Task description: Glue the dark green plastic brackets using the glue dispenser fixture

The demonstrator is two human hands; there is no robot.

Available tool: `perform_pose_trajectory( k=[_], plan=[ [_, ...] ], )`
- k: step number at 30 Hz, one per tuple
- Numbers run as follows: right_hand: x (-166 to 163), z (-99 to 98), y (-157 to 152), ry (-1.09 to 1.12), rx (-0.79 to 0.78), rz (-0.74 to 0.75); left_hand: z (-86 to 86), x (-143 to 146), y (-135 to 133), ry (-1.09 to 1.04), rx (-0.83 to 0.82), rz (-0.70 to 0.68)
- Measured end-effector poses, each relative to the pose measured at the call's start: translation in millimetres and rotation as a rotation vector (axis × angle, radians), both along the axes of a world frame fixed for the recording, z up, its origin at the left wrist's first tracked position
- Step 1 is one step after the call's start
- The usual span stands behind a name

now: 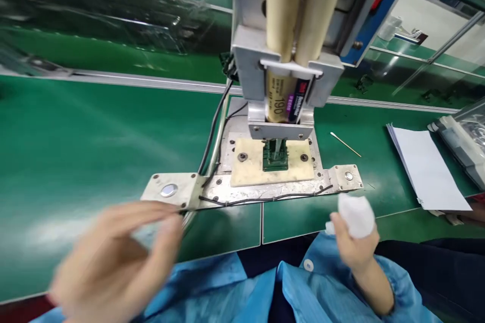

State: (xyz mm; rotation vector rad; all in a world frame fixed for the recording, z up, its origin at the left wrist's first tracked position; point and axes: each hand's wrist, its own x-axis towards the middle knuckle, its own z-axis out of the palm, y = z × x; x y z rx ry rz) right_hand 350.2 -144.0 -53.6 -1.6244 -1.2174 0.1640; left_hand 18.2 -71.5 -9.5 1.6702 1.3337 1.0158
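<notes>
My left hand (117, 257) is smeared by motion at the lower left, just in front of the left button (168, 191). Its thumb and index finger curve towards each other; whether anything sits between the tips cannot be made out. At the lower right, my right hand (358, 245) is closed around a folded white wipe (356, 214), held near my blue sleeve. Between and beyond both hands stands a dispensing machine with a labelled adhesive cartridge (282, 96). Its nozzle (278, 147) points down at a small green part (275, 162) seated in a cream fixture plate (250, 174).
A right button (348, 175) sits on the metal base. Behind it lies a cotton swab (345, 144). Stacked white paper (432, 166) and a clear plastic bag (468, 133) lie at the right. Black cables (214, 133) run along the base's left side.
</notes>
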Motion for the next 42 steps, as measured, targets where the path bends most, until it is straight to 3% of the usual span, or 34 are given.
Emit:
perform_pose_trajectory(
  k=[1, 2, 3, 5, 7, 11, 16, 18, 23, 28, 32, 35, 39, 42],
  plan=[
    [-12, 3.0, -4, -0.052, -0.058, 0.188, 6.0, 15, -8, 0.054, 0.213, -0.021],
    [-23, 7.2, -6, -0.088, -0.122, 0.401, 9.0, 32, -15, 0.077, 0.308, -0.165],
    [-33, 12.1, -5, -0.097, -0.198, 0.625, 9.3, 48, -20, 0.070, 0.348, -0.342],
    [-48, 22.3, 0, -0.039, -0.326, 0.990, 3.5, 76, -25, -0.024, 0.367, -0.557],
    [-56, 30.0, 7, 0.067, -0.378, 1.160, -4.5, 91, -25, -0.125, 0.295, -0.701],
    [-54, 35.9, 12, 0.255, -0.364, 1.174, -8.9, 94, -20, -0.288, 0.091, -0.846],
    [-46, 37.5, 9, 0.499, -0.363, 1.203, -1.5, 88, -15, -0.330, -0.174, -0.772],
    [-44, 36.9, 8, 0.530, -0.391, 1.217, -1.6, 89, -13, -0.322, -0.196, -0.773],
    [-41, 33.4, 5, 0.475, -0.503, 1.203, -8.7, 93, -14, -0.256, -0.049, -0.775],
    [-38, 23.2, -2, 0.278, -0.460, 1.165, -9.0, 94, -18, -0.194, -0.007, -0.708],
    [-36, 17.7, -5, 0.173, -0.322, 1.036, -6.1, 93, -19, -0.266, -0.186, -0.792],
    [-35, 20.9, -2, 0.107, -0.256, 1.052, -9.1, 94, -20, -0.331, -0.362, -0.867],
    [-37, 28.3, 2, 0.124, -0.251, 1.100, -17.0, 98, -22, -0.248, -0.409, -0.777],
    [-42, 32.8, 5, 0.182, -0.244, 1.146, -17.5, 102, -23, -0.223, -0.399, -0.798]
  ],
)
